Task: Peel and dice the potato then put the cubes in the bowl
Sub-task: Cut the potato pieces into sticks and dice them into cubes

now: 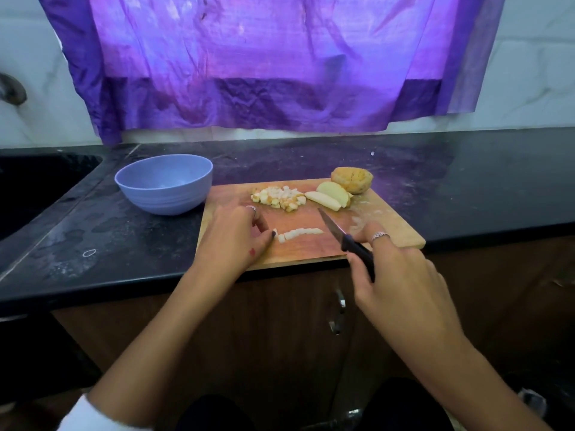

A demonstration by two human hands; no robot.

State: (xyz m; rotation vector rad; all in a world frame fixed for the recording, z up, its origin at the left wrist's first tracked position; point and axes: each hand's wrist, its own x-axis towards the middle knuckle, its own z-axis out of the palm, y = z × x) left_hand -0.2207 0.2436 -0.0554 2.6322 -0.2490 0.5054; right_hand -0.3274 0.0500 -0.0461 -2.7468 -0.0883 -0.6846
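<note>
Your right hand grips the knife over the board on the black counter; your left hand, fingers curled, touches the strip. Purple curtain hangs behind the board.

The person's forearms are bare. The left hand wears a silver ring, dark nail polish and a small red mark; the right hand wears an ornate silver ring. A white cuff shows at the left elbow.
</note>
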